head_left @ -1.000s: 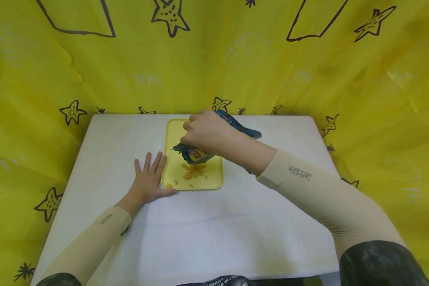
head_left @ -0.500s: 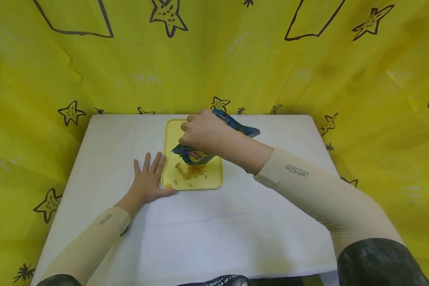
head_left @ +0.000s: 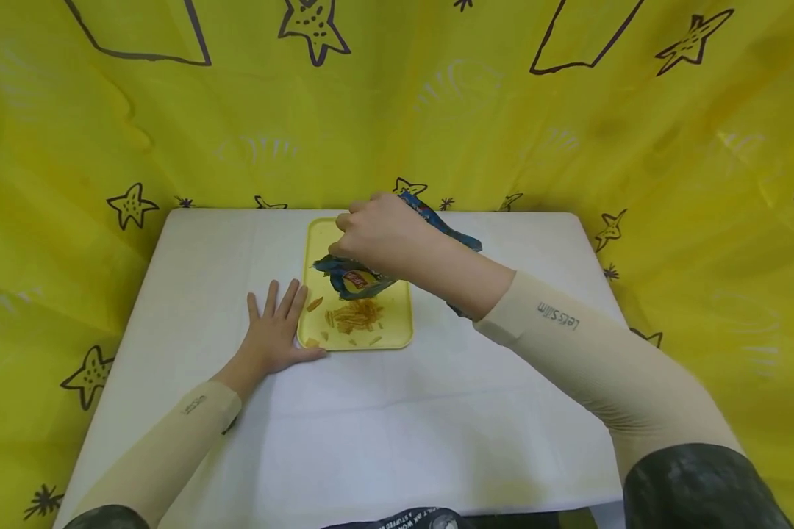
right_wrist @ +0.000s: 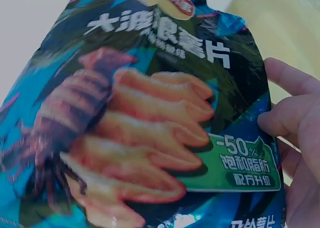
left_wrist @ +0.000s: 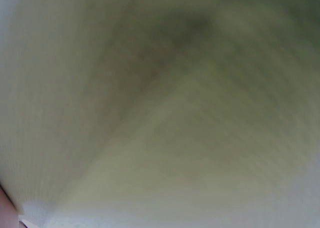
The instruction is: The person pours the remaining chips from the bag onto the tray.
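Observation:
A blue crisp bag (head_left: 357, 275) is tipped mouth-down over a yellow tray (head_left: 320, 242) in the head view. My right hand (head_left: 380, 235) grips the bag from above, and the bag's printed front (right_wrist: 150, 112) fills the right wrist view with my fingers (right_wrist: 285, 112) curled at its edge. A pile of crisps (head_left: 353, 316) lies on the tray under the bag's mouth. My left hand (head_left: 274, 330) rests flat on the white table (head_left: 437, 411), fingers spread, touching the tray's near-left corner. The left wrist view is a blur.
A yellow curtain with black stars (head_left: 132, 206) hangs behind and around the table. A dark printed object (head_left: 403, 520) shows at the table's near edge.
My right hand lifted the bag slightly up and back. More crisps have fallen out, and the pile on the tray has spread wider. The left hand stayed put.

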{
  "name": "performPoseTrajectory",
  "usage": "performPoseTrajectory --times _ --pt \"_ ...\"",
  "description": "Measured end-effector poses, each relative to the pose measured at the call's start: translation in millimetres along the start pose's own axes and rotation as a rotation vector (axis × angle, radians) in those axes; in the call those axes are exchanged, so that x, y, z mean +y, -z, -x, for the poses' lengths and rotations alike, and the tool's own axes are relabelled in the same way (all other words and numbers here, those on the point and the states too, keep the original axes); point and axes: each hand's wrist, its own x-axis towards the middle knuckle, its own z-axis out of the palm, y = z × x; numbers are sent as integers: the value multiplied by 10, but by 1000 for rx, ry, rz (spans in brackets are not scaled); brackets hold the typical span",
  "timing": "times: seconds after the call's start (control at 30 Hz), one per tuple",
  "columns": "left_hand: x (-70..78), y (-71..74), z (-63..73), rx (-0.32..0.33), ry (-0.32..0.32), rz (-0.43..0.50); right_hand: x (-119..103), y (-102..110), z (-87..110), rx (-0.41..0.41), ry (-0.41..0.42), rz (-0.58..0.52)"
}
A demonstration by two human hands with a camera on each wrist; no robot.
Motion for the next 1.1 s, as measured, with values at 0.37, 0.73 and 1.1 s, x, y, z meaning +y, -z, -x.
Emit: performPoseTrajectory --times 0.37,0.73,1.1 --pt "-15 -25 3 -7 -3 -3 25 -31 -8 -20 5 -19" --pt "-26 -37 7 -2 -9 5 7 -46 -8 -12 5 -3" --pt "0 1 9 -20 -3 14 -34 -12 -52 -12 56 48"
